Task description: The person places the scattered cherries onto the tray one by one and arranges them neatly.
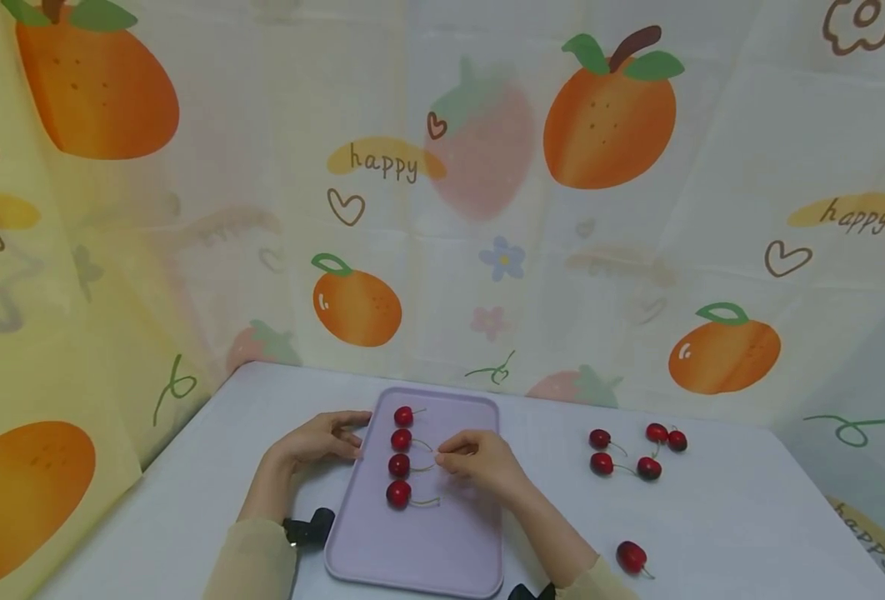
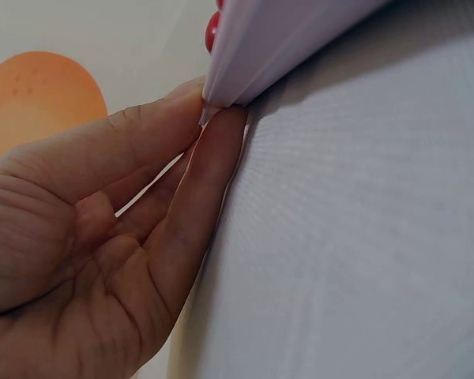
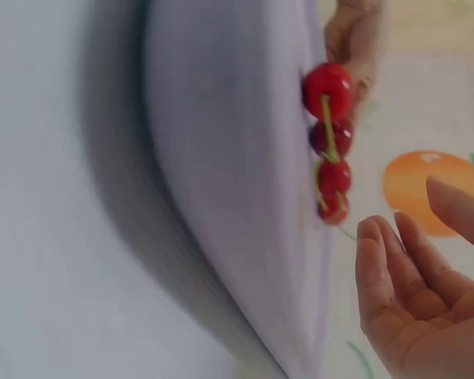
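Note:
A lilac tray point(image 1: 457, 533) lies on the table, with a column of several red cherries point(image 1: 399, 494) on it, their stems pointing right. My left hand point(image 1: 321, 437) is at the tray's left edge. In the left wrist view, the thumb and fingers of that hand point(image 2: 118, 213) hold the tray's rim point(image 2: 253, 55) between their tips. Over the tray, my right hand point(image 1: 483, 467) is beside the stems. Its thumb and fingers stand apart in the right wrist view, where the hand point(image 3: 426, 292) has nothing between them, close to the farthest cherry point(image 3: 332, 208).
On the white table right of the tray lie more cherries: a joined pair point(image 1: 657, 432), a few singles such as one cherry point(image 1: 602, 463), and a lone cherry point(image 1: 632, 557) nearer the front. A fruit-printed curtain point(image 1: 412, 233) stands behind the table.

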A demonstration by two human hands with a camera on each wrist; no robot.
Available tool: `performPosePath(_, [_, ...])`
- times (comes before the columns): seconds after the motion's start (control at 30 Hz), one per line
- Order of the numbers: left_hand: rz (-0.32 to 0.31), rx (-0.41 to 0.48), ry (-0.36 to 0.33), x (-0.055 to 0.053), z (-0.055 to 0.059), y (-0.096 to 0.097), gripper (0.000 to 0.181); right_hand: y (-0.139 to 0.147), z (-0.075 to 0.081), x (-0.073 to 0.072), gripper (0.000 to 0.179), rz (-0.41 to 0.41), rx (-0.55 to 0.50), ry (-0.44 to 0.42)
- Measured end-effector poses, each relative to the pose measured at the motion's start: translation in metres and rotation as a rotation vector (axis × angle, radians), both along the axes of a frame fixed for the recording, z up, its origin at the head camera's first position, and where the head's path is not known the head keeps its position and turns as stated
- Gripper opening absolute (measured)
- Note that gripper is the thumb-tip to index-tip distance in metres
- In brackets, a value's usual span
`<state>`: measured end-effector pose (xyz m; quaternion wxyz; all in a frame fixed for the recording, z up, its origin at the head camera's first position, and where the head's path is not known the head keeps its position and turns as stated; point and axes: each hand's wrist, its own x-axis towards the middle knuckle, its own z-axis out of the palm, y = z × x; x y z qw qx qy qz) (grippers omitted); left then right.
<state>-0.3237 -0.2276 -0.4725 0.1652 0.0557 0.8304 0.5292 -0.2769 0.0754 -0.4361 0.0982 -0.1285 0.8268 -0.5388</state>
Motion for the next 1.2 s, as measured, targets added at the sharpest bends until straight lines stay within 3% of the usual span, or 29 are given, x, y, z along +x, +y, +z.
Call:
performPosePath(0.4, [-0.007,0.009,-0.003,-0.001,-0.002,0.0,0.069,0.057,0.024,0.004,0.033,-0.1,0.019,-0.004])
performPosePath(0.7, [0.007,0.012,-0.013,0.0,0.0,0.0,0.069,0.112,0.028,0.01,0.039,-0.164,0.049,-0.027])
performPosePath(0.83, [0.004,0.018,-0.022,0.001,-0.001,-0.001,0.068,0.138,0.031,0.012,0.043,-0.168,0.078,-0.05])
performPosePath(1.03, [0.007,0.024,-0.016,0.002,0.0,-0.001,0.069,0.183,0.038,0.016,0.047,-0.109,0.15,-0.066])
performPosePath(1.2, [0.006,0.025,-0.019,0.002,0.0,-0.001,0.069,0.214,0.036,0.021,0.047,-0.099,0.249,-0.085])
